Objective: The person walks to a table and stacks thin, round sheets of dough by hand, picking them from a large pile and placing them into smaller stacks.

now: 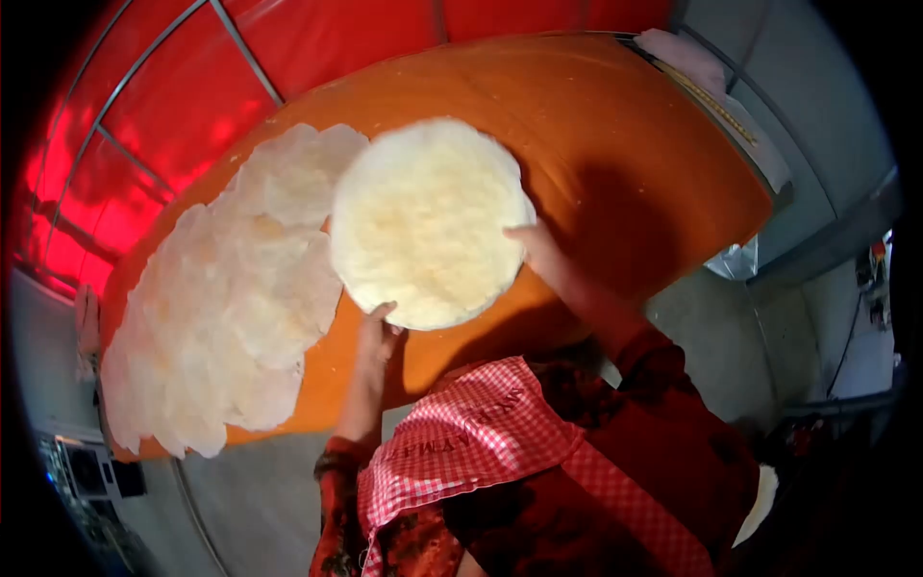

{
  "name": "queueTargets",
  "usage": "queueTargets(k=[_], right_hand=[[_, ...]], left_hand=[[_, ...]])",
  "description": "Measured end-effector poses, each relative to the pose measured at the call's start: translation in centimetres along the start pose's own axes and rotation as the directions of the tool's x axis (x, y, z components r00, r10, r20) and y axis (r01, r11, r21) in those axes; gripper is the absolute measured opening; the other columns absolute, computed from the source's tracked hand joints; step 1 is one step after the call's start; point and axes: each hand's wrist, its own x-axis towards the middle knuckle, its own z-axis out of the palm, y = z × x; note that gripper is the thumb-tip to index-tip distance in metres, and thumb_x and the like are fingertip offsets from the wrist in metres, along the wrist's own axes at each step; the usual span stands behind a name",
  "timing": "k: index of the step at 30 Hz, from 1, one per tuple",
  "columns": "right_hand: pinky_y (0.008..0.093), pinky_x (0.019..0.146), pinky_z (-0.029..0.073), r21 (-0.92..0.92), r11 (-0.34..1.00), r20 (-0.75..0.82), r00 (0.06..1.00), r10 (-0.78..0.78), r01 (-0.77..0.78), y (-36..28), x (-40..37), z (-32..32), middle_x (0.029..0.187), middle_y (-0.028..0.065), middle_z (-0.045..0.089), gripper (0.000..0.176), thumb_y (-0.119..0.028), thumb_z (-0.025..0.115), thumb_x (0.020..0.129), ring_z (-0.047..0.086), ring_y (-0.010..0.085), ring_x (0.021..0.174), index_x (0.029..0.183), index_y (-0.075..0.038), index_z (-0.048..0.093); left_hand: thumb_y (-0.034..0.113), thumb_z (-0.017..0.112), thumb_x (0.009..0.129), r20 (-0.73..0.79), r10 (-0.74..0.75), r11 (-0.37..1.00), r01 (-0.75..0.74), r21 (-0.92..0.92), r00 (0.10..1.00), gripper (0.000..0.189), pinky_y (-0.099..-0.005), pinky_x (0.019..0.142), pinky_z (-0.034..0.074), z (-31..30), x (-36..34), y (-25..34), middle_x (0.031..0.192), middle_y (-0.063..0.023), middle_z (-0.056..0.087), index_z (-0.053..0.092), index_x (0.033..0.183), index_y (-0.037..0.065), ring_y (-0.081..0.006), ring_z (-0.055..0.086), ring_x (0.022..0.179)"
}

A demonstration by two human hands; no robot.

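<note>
A round stack of pale, thin flatbreads [428,221] is between my two hands, over the orange-covered table [635,125]. My left hand [377,337] grips its near-left edge, thumb on top and fingers underneath. At the right edge, my right hand [535,248] holds the stack with the thumb over the rim; its other fingers are hidden below. Light brown patches mark the top bread. To the left, many thin, whitish flatbread sheets [221,298] lie spread and overlapping, and the round stack overlaps their right side in this view.
Red sheeting on a metal frame [236,48] rises behind the table. A long thin stick [707,96] and pale cloth [683,53] lie along the far right edge. A checked red-and-white apron [481,423] covers my front. Dark equipment [87,471] stands at lower left.
</note>
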Motion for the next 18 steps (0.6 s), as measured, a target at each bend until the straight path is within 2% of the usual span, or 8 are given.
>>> queueTargets(k=[2, 4, 6, 8, 11, 14, 16, 18], right_hand=[[0.0407, 0.099, 0.044, 0.048, 0.975, 0.049, 0.975, 0.216, -0.218, 2.2, -1.1, -3.8, 0.124, 0.0141, 0.06, 0.054, -0.006, 0.063, 0.08, 0.057, 0.0276, 0.115, 0.131, 0.003, 0.049], [0.0405, 0.1, 0.044, 0.104, 0.926, 0.059, 0.932, 0.358, -0.363, 2.1, -1.2, -5.0, 0.125, 0.0139, 0.06, 0.052, -0.01, 0.064, 0.083, 0.057, 0.0274, 0.116, 0.132, 0.002, 0.049], [0.0433, 0.098, 0.045, 0.095, 0.864, -0.009, 0.867, 0.498, -0.495, 1.3, 0.9, -7.0, 0.127, 0.0146, 0.058, 0.062, -0.039, 0.064, 0.088, 0.058, 0.0252, 0.113, 0.132, 0.002, 0.048], [0.0457, 0.096, 0.046, 0.088, 0.823, -0.255, 0.785, 0.564, -0.562, -1.6, 2.6, -7.0, 0.125, 0.0146, 0.059, 0.067, -0.049, 0.062, 0.087, 0.058, 0.0237, 0.113, 0.132, -0.001, 0.049], [0.0407, 0.094, 0.047, -0.127, 0.853, -0.418, 0.807, 0.417, -0.506, -1.8, 6.0, -8.0, 0.119, 0.0129, 0.062, 0.068, -0.056, 0.058, 0.088, 0.061, 0.0262, 0.107, 0.126, 0.0, 0.052], [0.04, 0.092, 0.047, -0.803, 0.505, -0.329, 0.942, 0.068, -0.317, 5.9, 12.1, -13.0, 0.114, 0.0193, 0.063, 0.069, -0.06, 0.051, 0.089, 0.061, 0.0324, 0.105, 0.118, 0.002, 0.056], [0.0452, 0.1, 0.04, -0.854, 0.386, -0.352, 0.934, 0.063, -0.348, 4.8, 9.7, -7.5, 0.123, 0.03, 0.055, 0.07, -0.058, 0.044, 0.091, 0.05, 0.0446, 0.118, 0.121, 0.003, 0.056], [0.0458, 0.1, 0.04, -0.9, 0.323, -0.326, 0.943, -0.058, -0.292, 4.6, 8.1, -5.4, 0.122, 0.03, 0.056, 0.07, -0.057, 0.045, 0.091, 0.052, 0.0433, 0.117, 0.12, 0.006, 0.055]], left_hand=[[0.001, 0.067, 0.077, -0.074, 0.008, 0.999, -0.004, 0.054, 0.997, 0.028, -0.0246, 0.04, 0.04, -1.0, 0.9, -3.8, 0.079, -0.0058, 0.062, 0.057, 0.104, 0.002, -0.0155, 0.054, 0.052], [-0.001, 0.063, 0.079, 0.003, -0.025, 0.999, 0.025, 0.025, 1.0, 0.034, -0.0341, 0.067, 0.051, -1.7, 1.6, -3.5, 0.099, -0.0114, 0.063, 0.055, 0.111, -0.004, -0.0236, 0.06, 0.081], [-0.003, 0.06, 0.079, 0.006, -0.093, 0.995, 0.093, -0.025, 0.996, 0.039, -0.0419, 0.095, 0.049, -0.7, 0.2, -2.7, 0.117, -0.0138, 0.061, 0.053, 0.118, -0.005, -0.0297, 0.058, 0.108], [0.0, 0.059, 0.08, -0.013, -0.09, 0.995, 0.09, -0.053, 0.996, 0.037, -0.043, 0.099, 0.045, -0.4, 0.1, -2.7, 0.117, -0.0138, 0.061, 0.054, 0.116, -0.005, -0.0302, 0.057, 0.11], [0.006, 0.06, 0.085, -0.03, -0.097, 0.99, 0.094, -0.103, 0.995, 0.031, -0.0419, 0.101, 0.044, 1.1, 0.0, -2.5, 0.117, -0.0137, 0.06, 0.055, 0.115, -0.002, -0.0295, 0.056, 0.111], [0.016, 0.057, 0.092, -0.042, -0.088, 0.988, 0.082, -0.127, 0.995, 0.041, -0.0411, 0.101, 0.042, 3.9, -1.0, -1.6, 0.121, -0.014, 0.058, 0.048, 0.125, -0.005, -0.0286, 0.051, 0.117], [0.02, 0.059, 0.094, -0.163, -0.008, 1.0, 0.005, -0.017, 0.987, 0.042, -0.0413, 0.097, 0.046, 4.2, -1.1, -2.0, 0.121, -0.014, 0.058, 0.047, 0.127, -0.003, -0.0276, 0.055, 0.113], [0.018, 0.059, 0.094, -0.218, -0.008, 0.999, 0.015, 0.031, 0.976, 0.042, -0.0415, 0.094, 0.048, 2.4, 0.5, -2.6, 0.122, -0.0144, 0.058, 0.046, 0.128, -0.003, -0.0274, 0.057, 0.11]])
